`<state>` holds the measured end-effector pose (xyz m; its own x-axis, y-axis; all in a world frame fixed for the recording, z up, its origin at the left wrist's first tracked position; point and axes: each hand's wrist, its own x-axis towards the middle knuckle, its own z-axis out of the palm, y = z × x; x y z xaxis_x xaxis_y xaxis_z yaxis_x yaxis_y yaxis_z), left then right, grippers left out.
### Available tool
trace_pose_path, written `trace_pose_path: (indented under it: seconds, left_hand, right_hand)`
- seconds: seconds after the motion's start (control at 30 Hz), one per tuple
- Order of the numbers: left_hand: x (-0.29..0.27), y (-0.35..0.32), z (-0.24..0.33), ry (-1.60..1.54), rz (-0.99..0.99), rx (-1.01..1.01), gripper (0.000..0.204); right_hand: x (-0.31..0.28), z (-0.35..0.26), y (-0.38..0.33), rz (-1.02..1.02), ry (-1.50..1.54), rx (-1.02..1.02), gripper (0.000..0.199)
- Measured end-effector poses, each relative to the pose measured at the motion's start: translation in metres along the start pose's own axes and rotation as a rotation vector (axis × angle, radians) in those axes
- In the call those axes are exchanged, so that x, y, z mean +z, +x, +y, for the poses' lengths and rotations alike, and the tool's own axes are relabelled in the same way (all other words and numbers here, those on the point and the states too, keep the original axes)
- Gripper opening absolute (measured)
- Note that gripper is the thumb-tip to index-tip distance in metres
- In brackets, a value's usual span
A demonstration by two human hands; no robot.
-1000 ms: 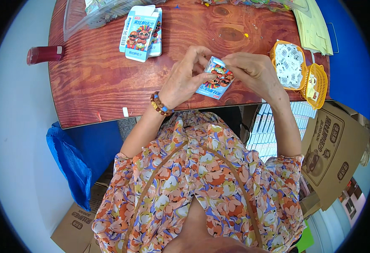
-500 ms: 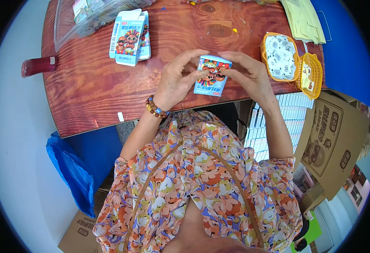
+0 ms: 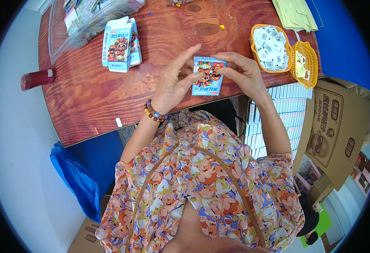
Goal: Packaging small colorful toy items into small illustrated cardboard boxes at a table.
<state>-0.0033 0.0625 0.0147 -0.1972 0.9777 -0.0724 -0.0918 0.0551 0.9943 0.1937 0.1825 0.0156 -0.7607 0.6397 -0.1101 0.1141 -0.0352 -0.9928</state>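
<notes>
Over the table's near edge, a small light-blue box (image 3: 207, 82) printed with colourful cartoon figures is upside down to me. A narrow blue flap shows along its far end. My left hand (image 3: 173, 84) holds its left side, thumb on the printed face and index finger raised off the box. On the opposite side my right hand (image 3: 245, 76) grips it, thumb on the face and fingers bent over the far right corner. The fingers behind the box are partly hidden. A few matching light-blue boxes (image 3: 116, 47), flat-looking, lie overlapped at the left.
A clear plastic bin (image 3: 58, 44) of packets stands far left, near a dark red cylinder (image 3: 38, 79). To the right are an orange-yellow basket (image 3: 253, 49) of white sachets, a smaller basket (image 3: 314, 76) and yellow papers (image 3: 297, 14). Rows of small boxes (image 3: 282, 118) fill a brown carton (image 3: 334, 130) below.
My left index finger has lifted away from the box's far edge, and the far flap now shows more plainly. Both hands keep hold; the whole view has shifted slightly.
</notes>
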Motion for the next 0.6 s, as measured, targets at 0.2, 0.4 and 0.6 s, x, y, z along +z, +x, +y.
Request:
trace_pose_path:
  seconds: [0.2,0.4,0.6]
  left_hand:
    - [0.010,-0.002,-0.014,-0.031,0.023,0.036,0.043]
    - [0.018,-0.002,-0.018,-0.122,0.108,0.057,0.038]
    - [0.022,-0.001,-0.019,-0.103,0.112,0.032,0.036]
  right_hand:
    - [0.013,-0.001,-0.005,0.160,0.066,-0.006,0.033]
    - [0.034,0.006,-0.011,0.421,-0.243,-0.265,0.032]
    - [0.026,0.007,-0.017,0.378,-0.559,-0.355,0.033]
